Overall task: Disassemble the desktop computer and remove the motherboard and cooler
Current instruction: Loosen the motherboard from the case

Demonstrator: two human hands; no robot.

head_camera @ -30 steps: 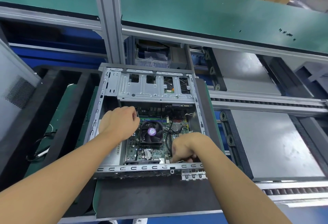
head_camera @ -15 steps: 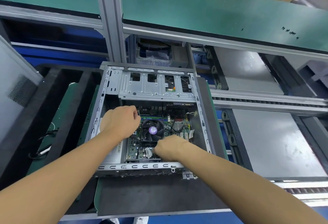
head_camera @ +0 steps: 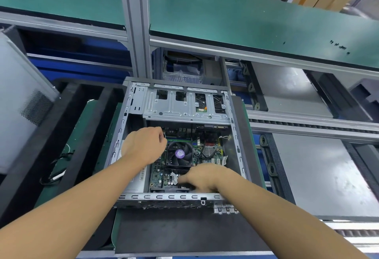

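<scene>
The open grey computer case (head_camera: 131, 115) lies flat in front of me. Inside it sits the green motherboard (head_camera: 159, 174), with the cooler (head_camera: 180, 153), a black fan with a purple sticker, on top. My left hand (head_camera: 143, 146) hovers at the cooler's far left corner with curled fingers; its fingertips are hidden, so what they hold is unclear. My right hand (head_camera: 202, 176) lies low over the board's near edge, just in front of the cooler. Its blurred fingers stretch left and touch the board. Black cables (head_camera: 203, 152) run to the right of the cooler.
A metal drive cage (head_camera: 184, 105) spans the case's far end. Black foam rails (head_camera: 61, 127) stand to the left, beside a grey perforated panel (head_camera: 24, 105). A grey conveyor plate (head_camera: 320, 174) lies to the right. Overhead is a green shelf (head_camera: 246, 19) on an aluminium post (head_camera: 136, 23).
My right hand has moved from the case's near right corner leftward to the board's near edge below the cooler. My left hand has stayed by the cooler's far left corner.
</scene>
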